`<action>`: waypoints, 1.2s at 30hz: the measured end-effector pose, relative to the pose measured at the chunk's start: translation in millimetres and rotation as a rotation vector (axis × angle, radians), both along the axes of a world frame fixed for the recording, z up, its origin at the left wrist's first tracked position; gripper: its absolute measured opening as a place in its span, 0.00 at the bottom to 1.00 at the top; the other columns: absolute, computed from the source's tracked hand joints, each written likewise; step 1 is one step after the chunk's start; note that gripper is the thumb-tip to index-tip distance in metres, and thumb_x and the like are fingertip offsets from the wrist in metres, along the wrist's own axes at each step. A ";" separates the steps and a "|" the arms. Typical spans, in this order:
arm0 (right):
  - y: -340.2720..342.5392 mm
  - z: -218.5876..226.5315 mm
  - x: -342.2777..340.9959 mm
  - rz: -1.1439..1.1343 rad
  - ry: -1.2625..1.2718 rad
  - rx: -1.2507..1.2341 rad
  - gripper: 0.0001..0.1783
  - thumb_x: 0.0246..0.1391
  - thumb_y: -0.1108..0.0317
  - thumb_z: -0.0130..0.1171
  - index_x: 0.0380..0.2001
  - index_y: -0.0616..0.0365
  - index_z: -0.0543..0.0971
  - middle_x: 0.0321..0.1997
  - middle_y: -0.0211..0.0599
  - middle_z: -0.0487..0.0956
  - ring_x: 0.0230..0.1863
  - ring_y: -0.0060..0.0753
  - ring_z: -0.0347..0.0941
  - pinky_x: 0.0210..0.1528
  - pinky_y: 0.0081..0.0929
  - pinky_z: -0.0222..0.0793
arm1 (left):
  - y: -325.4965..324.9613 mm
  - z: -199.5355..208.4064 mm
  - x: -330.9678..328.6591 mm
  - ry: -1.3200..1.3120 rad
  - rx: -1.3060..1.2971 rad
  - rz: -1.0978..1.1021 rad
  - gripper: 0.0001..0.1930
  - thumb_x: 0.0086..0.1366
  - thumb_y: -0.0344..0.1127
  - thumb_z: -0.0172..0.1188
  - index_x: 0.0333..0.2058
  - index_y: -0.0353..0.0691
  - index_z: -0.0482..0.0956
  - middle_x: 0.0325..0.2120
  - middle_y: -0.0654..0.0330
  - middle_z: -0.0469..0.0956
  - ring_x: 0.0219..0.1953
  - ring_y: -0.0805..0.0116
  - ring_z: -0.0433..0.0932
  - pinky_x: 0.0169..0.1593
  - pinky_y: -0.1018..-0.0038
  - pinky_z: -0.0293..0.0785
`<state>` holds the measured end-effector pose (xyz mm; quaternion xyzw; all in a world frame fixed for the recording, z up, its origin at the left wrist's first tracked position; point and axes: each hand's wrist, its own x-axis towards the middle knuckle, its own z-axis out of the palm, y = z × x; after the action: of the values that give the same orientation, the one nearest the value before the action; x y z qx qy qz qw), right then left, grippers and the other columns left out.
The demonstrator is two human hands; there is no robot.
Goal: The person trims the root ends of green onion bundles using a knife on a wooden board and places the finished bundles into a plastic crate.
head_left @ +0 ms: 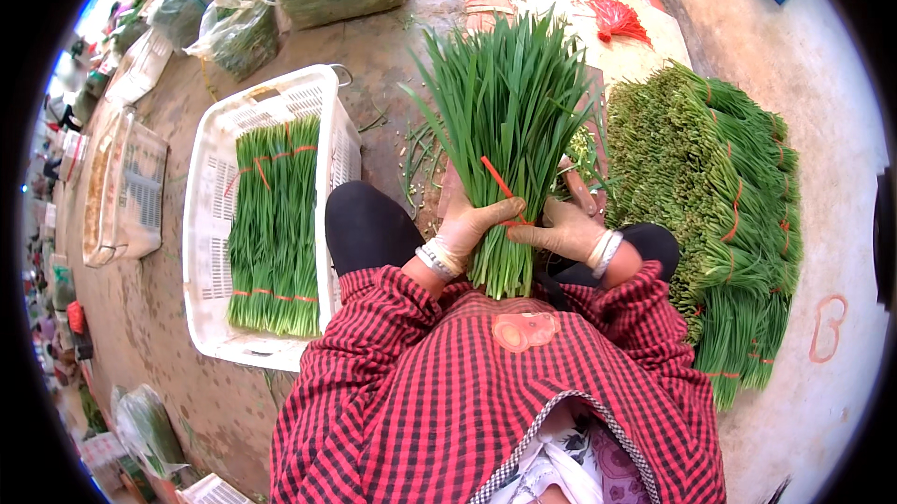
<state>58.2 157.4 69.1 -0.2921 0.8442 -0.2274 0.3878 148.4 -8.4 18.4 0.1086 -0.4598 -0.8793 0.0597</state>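
Observation:
A thick bunch of garlic chives (509, 112) stands upright before my lap, its long green leaves fanning out at the top and its pale cut ends pointing down at me. My left hand (465, 227) wraps the lower stems from the left. From the right, my right hand (568, 235) is closed round the same stems, thumb across the front. Between the two thumbs a red tie (498, 179) crosses the bunch, one end sticking up to the left. Thin pale gloves cover both hands. The fingers behind the stems are mostly hidden.
Left of my knee stands a white plastic crate (329, 130) holding tied chive bundles (280, 252). Stacked budded green bundles (719, 205) lie at my right. Red ties (618, 20) sit on a board ahead. Farther back are stuffed plastic bags (238, 28) and another crate (140, 188).

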 end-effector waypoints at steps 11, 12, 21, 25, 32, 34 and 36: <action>-38.9 100.3 -55.5 0.119 1.281 -0.494 0.12 0.48 0.62 0.65 0.37 0.51 0.84 0.55 0.39 0.76 0.60 0.44 0.68 0.62 0.41 0.62 | 11.8 16.2 5.2 0.047 -0.224 -0.115 0.32 0.53 0.25 0.71 0.56 0.35 0.66 0.47 0.56 0.77 0.46 0.66 0.78 0.49 0.68 0.78; -40.4 95.4 -61.5 0.119 1.285 -0.492 0.12 0.48 0.62 0.65 0.37 0.51 0.84 0.55 0.39 0.76 0.60 0.44 0.68 0.62 0.41 0.62 | 12.4 14.1 4.3 0.051 -0.223 -0.116 0.32 0.53 0.25 0.71 0.56 0.35 0.66 0.47 0.56 0.77 0.46 0.66 0.78 0.49 0.68 0.78; -47.8 73.6 -79.1 0.175 1.137 -0.482 0.08 0.46 0.67 0.64 0.32 0.54 0.80 0.54 0.35 0.77 0.66 0.49 0.63 0.67 0.45 0.56 | 14.8 10.9 8.0 0.017 -0.154 -0.169 0.31 0.55 0.25 0.70 0.56 0.35 0.67 0.45 0.58 0.78 0.43 0.67 0.79 0.49 0.69 0.77; -43.7 66.5 -95.0 0.048 1.009 -0.658 0.05 0.46 0.71 0.60 0.25 0.58 0.75 0.41 0.39 0.80 0.51 0.42 0.74 0.56 0.37 0.67 | 11.9 10.8 6.4 0.028 -0.204 -0.185 0.28 0.55 0.25 0.69 0.55 0.35 0.69 0.44 0.58 0.79 0.43 0.67 0.79 0.48 0.70 0.77; 23.8 71.7 -143.1 -0.631 0.557 -1.153 0.11 0.58 0.63 0.64 0.38 0.58 0.82 0.38 0.35 0.83 0.41 0.23 0.78 0.47 0.23 0.73 | -8.2 0.3 5.4 -0.152 0.105 -0.188 0.24 0.59 0.30 0.66 0.53 0.34 0.71 0.45 0.54 0.79 0.43 0.61 0.81 0.47 0.66 0.80; 30.8 55.0 -123.0 -0.589 0.193 -0.960 0.17 0.60 0.56 0.61 0.42 0.60 0.80 0.38 0.38 0.84 0.39 0.28 0.80 0.49 0.25 0.75 | -22.1 -6.7 0.6 -0.200 0.450 -0.229 0.25 0.63 0.45 0.60 0.54 0.34 0.72 0.45 0.47 0.79 0.42 0.53 0.82 0.49 0.57 0.80; 23.8 33.7 -96.2 -0.554 -0.155 -0.534 0.22 0.61 0.52 0.57 0.45 0.61 0.79 0.38 0.42 0.84 0.41 0.32 0.81 0.50 0.25 0.76 | -28.3 7.7 -2.2 -0.178 0.653 -0.176 0.29 0.61 0.51 0.62 0.53 0.35 0.72 0.44 0.47 0.80 0.42 0.52 0.82 0.49 0.57 0.80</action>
<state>-38.0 181.2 102.8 -0.1257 0.7705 -0.5563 0.2847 146.2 -36.7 26.1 0.1584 -0.1654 -0.9688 -0.0947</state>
